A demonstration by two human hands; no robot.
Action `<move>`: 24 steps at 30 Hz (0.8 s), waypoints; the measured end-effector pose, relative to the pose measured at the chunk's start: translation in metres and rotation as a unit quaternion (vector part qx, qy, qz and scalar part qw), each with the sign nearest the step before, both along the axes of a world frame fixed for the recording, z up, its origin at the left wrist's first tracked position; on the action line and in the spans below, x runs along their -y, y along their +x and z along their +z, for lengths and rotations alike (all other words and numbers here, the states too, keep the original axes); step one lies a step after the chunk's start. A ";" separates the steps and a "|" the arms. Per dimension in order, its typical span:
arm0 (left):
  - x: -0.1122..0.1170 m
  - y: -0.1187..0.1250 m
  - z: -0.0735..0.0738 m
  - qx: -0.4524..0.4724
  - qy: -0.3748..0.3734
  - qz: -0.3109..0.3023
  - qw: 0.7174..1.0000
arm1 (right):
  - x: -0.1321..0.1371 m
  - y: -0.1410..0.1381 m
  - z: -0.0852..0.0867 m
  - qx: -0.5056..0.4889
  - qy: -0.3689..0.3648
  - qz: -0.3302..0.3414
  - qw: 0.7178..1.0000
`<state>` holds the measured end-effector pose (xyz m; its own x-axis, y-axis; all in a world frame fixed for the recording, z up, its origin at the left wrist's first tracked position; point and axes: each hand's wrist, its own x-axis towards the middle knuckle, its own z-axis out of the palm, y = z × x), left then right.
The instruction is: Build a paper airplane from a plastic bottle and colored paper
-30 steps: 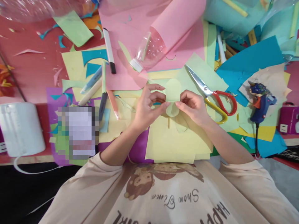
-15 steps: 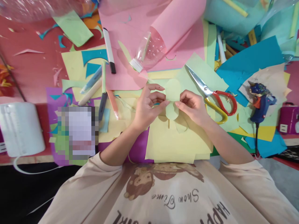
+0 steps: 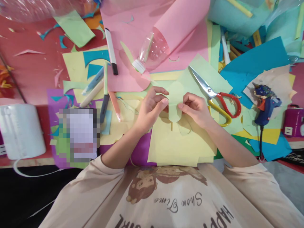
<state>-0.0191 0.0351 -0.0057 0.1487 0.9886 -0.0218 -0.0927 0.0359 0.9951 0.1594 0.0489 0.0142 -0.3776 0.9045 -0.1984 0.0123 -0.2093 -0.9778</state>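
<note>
A pale green paper piece (image 3: 175,106) with rounded ends and a crease across its middle is held upright in front of me. My right hand (image 3: 194,109) pinches its right edge between thumb and fingers. At the left edge is my left hand (image 3: 153,106), its fingers bent and apart, the thumb off the paper; whether a fingertip touches behind it I cannot tell. Scissors (image 3: 211,93) with one red and one yellow handle lie with blades parted, right of my right hand. Beneath my hands are pale yellow sheets (image 3: 180,148).
A clear plastic bottle (image 3: 152,52) wrapped in pink paper lies ahead. Several markers (image 3: 111,52) lie to the left, near a pixelated phone-like object (image 3: 82,133). On the right rests a blue glue gun (image 3: 263,109) with a cord. A white pouch (image 3: 22,131) sits far left.
My left thumb has lifted off the paper and moved slightly left. The right hand keeps its pinch, and the paper has barely shifted.
</note>
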 end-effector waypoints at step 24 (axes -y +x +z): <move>-0.001 0.001 0.007 -0.101 -0.035 -0.041 0.993 | -0.001 0.000 -0.002 0.027 0.008 0.014 0.999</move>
<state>-0.0178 0.0356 0.0014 0.2137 0.9686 -0.1271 0.1156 0.1042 0.9878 0.1595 0.0497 0.0127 -0.3918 0.8970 -0.2048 0.0716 -0.1922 -0.9787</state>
